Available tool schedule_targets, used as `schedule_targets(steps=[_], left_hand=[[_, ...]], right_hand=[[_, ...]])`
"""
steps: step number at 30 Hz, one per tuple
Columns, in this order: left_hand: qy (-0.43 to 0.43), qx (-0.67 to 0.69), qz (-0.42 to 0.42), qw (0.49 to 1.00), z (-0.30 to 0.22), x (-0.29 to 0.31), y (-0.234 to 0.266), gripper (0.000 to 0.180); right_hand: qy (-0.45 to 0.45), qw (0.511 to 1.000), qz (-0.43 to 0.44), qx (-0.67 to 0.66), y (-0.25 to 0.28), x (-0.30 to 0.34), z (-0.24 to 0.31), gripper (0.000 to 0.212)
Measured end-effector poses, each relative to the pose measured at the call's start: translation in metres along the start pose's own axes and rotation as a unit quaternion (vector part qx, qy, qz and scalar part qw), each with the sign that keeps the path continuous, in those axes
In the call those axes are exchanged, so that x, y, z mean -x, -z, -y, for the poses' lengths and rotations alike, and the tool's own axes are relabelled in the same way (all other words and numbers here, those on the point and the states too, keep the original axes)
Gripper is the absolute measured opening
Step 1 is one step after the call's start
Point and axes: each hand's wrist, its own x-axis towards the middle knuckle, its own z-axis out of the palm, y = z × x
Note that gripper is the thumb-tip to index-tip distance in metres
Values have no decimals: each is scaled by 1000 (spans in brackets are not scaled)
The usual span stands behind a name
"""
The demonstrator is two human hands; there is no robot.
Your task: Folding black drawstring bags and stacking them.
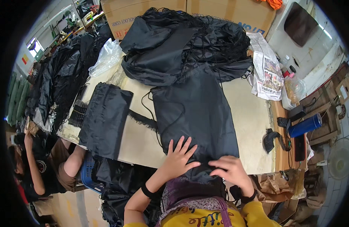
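A black drawstring bag (197,109) lies stretched out on the table in front of me, its near end hanging over the edge by my apron. My left hand (180,157) rests flat on the bag's near part with fingers spread. Beside it, my right hand (231,168) hovers at the bag's near right corner, thumb and forefinger apart, other fingers curled; nothing shows between them. A thin black cord (146,100) loops out from the bag's left side. Left of the bag sits a neat folded stack of black bags (106,119).
A big heap of black bags (163,49) fills the table's far side before cardboard boxes (144,13). Newspaper (267,68) and a blue bottle (305,125) are at the right. A blue basket (87,172) stands below the table; a seated person (42,166) is at far left.
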Motion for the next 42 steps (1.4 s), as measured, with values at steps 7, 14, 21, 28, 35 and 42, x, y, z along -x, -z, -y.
schedule_targets(steps=[7, 14, 21, 28, 35, 42], left_hand=[[236, -269, -267, 895, 64, 16, 55, 68], [365, -313, -314, 819, 104, 71, 76, 87], [516, -178, -250, 800, 93, 88, 58, 77], [309, -28, -382, 870, 104, 94, 57, 30], [298, 42, -339, 891, 96, 115, 166, 30], [358, 210, -261, 872, 197, 129, 256, 39]], right_hand=[[-84, 981, -148, 96, 35, 15, -26, 26], [36, 980, 166, -102, 19, -80, 16, 31], [-236, 814, 290, -446, -117, -229, -6, 56], [-312, 722, 172, -593, -197, -267, -4, 46], [-165, 736, 115, -646, -144, -296, 57, 45], [-139, 734, 79, -660, -206, -379, 89, 28]])
